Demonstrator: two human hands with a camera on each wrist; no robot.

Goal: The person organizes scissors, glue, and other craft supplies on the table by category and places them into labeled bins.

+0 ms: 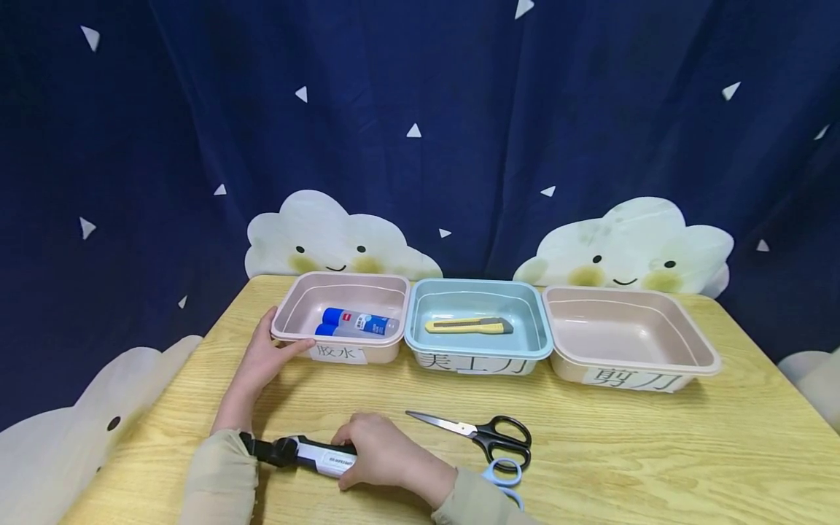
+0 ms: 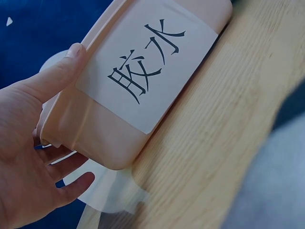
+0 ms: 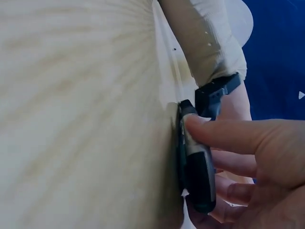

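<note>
My left hand (image 1: 267,351) rests against the near left corner of a pink tray (image 1: 289,302) labelled with two characters. Its thumb lies straight along the front rim. In the left wrist view the left hand (image 2: 33,124) cups that corner of the pink tray (image 2: 143,71), fingers loose at the side wall. Two blue-capped glue bottles (image 1: 359,323) lie inside the tray. My right hand (image 1: 346,459) grips a black and white cutter-like tool (image 1: 318,457) lying on the table near the front edge. In the right wrist view the right hand (image 3: 228,157) curls its fingers round the tool (image 3: 198,176).
A blue tray (image 1: 475,283) in the middle holds a yellow utility knife (image 1: 467,326). A second pink tray (image 1: 630,335) stands at the right. Black-handled scissors (image 1: 485,434) and blue-handled scissors (image 1: 504,474) lie beside my right wrist on the wooden table (image 1: 656,452).
</note>
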